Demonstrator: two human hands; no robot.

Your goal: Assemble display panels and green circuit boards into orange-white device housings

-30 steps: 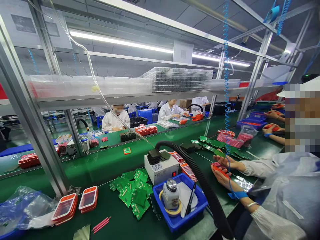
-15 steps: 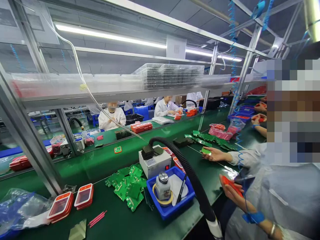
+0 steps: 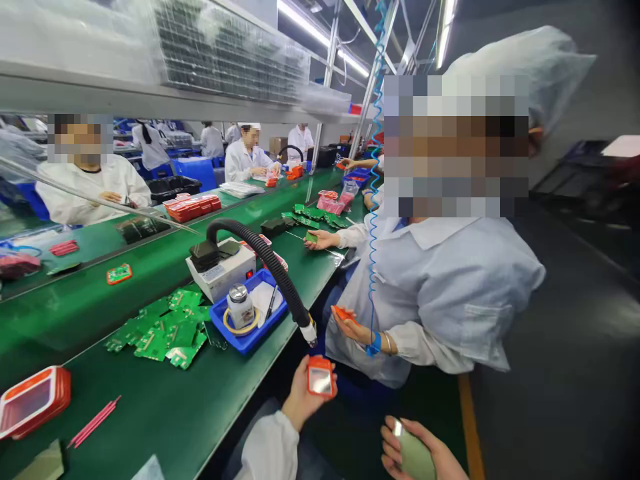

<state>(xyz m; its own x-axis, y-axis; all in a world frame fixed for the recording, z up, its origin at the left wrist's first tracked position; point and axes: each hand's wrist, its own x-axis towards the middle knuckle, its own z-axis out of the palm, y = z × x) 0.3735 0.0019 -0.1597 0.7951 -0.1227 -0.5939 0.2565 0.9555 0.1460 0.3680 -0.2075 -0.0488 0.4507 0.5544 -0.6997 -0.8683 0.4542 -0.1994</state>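
Note:
Below the bench edge, my left hand (image 3: 298, 395) grips a small orange-red frame with a shiny, screen-like window (image 3: 321, 381), its window facing up. At the bottom, my right hand (image 3: 434, 437) is closed around an olive-green pad (image 3: 417, 456) with a bright, glossy spot near its upper end. The two hands are apart, both over the dark gap between bench and floor. Nearest my left hand is the nozzle of a black flexible hose (image 3: 260, 257). On the bench beyond lies a pile of green circuit boards (image 3: 165, 325).
A blue tray (image 3: 249, 342) holds a metal-capped bottle (image 3: 240, 307), a yellow ring and a pen. Behind it stands a white box (image 3: 223, 272). Red frames (image 3: 63, 393) and pink sticks (image 3: 95, 421) lie at left. A co-worker (image 3: 430, 287) sits close on my right, holding an orange piece and a green pad.
The view has swung right and down, bringing both my hands into sight with the orange-red frame and the olive-green pad. The co-worker's two hands still hold their pieces.

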